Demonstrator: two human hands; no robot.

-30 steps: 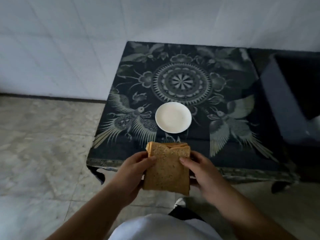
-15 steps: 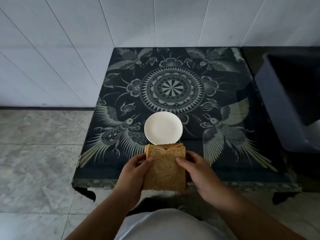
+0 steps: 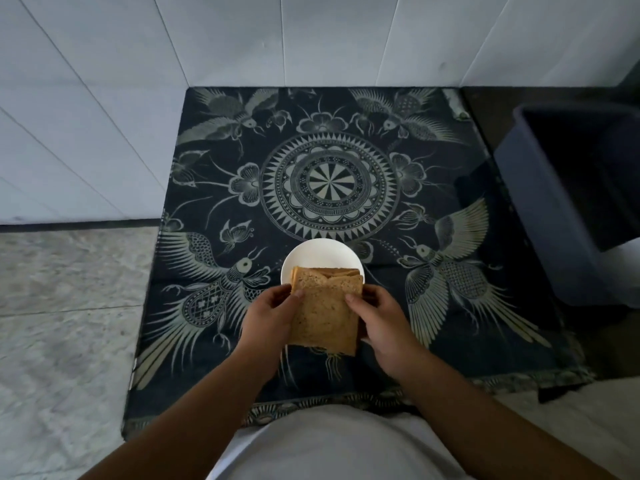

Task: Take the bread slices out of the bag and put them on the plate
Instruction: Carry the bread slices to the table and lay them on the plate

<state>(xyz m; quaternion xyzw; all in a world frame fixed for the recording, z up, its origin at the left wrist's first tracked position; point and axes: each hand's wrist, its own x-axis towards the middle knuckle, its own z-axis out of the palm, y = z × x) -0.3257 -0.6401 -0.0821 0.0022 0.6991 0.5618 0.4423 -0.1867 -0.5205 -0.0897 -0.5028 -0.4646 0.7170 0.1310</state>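
A stack of brown bread slices (image 3: 325, 313) is held upright between both hands above the table. My left hand (image 3: 268, 317) grips its left edge and my right hand (image 3: 381, 318) grips its right edge. A small white round plate (image 3: 320, 254) lies on the dark patterned tablecloth (image 3: 242, 188) just beyond the bread; the stack's top edge overlaps the plate's near half in view. No bag is visible.
A dark grey bin (image 3: 568, 202) stands to the right of the table. White tiled wall (image 3: 242, 39) runs behind the table. Marble floor (image 3: 62, 323) lies to the left.
Both hands have carried the bread forward over the table towards the plate, and the view has moved closer; the stack now overlaps the plate's near edge.
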